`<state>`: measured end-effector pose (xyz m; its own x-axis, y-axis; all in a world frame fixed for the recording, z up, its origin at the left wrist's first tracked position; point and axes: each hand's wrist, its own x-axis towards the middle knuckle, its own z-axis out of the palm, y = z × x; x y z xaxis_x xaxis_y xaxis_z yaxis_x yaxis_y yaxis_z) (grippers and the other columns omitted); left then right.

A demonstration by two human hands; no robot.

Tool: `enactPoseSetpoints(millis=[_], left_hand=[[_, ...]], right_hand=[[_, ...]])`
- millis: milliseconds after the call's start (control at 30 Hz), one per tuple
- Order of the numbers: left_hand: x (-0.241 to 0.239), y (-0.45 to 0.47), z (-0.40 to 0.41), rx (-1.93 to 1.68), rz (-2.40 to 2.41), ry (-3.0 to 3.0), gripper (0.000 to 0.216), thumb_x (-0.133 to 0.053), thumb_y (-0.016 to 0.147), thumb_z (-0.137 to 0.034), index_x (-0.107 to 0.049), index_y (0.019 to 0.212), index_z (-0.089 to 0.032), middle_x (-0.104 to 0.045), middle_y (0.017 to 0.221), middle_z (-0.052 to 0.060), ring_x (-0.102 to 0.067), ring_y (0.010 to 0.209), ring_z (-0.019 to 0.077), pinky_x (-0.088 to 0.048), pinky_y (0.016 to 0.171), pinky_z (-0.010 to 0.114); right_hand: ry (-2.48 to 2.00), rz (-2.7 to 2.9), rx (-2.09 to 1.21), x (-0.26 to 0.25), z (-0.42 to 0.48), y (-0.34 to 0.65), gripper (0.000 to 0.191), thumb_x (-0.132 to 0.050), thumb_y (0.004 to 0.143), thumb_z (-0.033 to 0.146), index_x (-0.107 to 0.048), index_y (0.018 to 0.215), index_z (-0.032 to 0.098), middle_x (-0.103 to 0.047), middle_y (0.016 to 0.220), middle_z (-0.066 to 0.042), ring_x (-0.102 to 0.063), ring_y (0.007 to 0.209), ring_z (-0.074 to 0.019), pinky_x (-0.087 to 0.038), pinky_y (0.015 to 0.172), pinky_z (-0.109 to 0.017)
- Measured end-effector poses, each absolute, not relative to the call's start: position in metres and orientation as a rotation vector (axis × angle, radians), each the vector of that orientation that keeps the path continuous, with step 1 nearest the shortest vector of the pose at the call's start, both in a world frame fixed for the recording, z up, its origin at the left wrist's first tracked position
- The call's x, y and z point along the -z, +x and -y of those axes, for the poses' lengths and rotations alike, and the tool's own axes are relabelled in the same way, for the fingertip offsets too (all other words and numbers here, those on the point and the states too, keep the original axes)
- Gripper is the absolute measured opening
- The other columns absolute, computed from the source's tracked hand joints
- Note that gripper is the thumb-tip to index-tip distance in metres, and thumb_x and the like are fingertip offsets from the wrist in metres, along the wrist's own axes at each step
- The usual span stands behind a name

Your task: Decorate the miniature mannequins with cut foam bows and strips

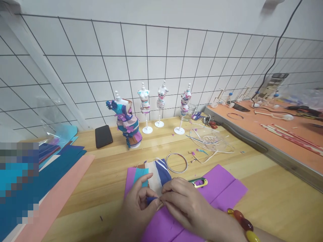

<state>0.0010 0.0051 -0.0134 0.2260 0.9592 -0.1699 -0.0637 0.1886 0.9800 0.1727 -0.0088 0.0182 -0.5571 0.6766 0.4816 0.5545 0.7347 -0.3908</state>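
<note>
My left hand (142, 201) pinches a small dark blue piece of fabric (151, 200) between thumb and fingers. The fingertips of my right hand (185, 198) meet the left ones at the same piece, close to a thin brownish edge; the exact grip is partly hidden. Both hands are over purple sheets (222, 185) on the wooden table. Just beyond the fingers lies a patchwork of teal, brown, beige and blue strips (152, 171). A tool with a yellow-green loop handle (202, 182), perhaps scissors, pokes out behind my right hand.
A dressed mini mannequin (128, 124) stands beside several smaller ones (159, 101) near the tiled wall. Also there are a black phone (103, 136), a hoop (176, 163), scraps (202, 151), coloured sheets (58, 181) at left, and a raised orange board (285, 134) at right.
</note>
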Motion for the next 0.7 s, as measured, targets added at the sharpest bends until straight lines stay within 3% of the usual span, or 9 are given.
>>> enactPoseSetpoints(millis=[700], left_hand=[[-0.006, 0.003, -0.01, -1.053, -1.108, 1.113, 0.06, -0.066, 0.061, -0.024, -0.042, 0.115, -0.014, -0.062, 0.059, -0.003, -0.055, 0.057, 0.0121, -0.039, 0.057, 0.024]], right_hand=[[-0.944, 2.178, -0.325, -0.024, 0.004, 0.178, 0.018, -0.05, 0.084, 0.013, -0.058, 0.1, 0.017, -0.062, 0.091, -0.008, -0.054, 0.084, -0.0178, -0.045, 0.073, -0.033]])
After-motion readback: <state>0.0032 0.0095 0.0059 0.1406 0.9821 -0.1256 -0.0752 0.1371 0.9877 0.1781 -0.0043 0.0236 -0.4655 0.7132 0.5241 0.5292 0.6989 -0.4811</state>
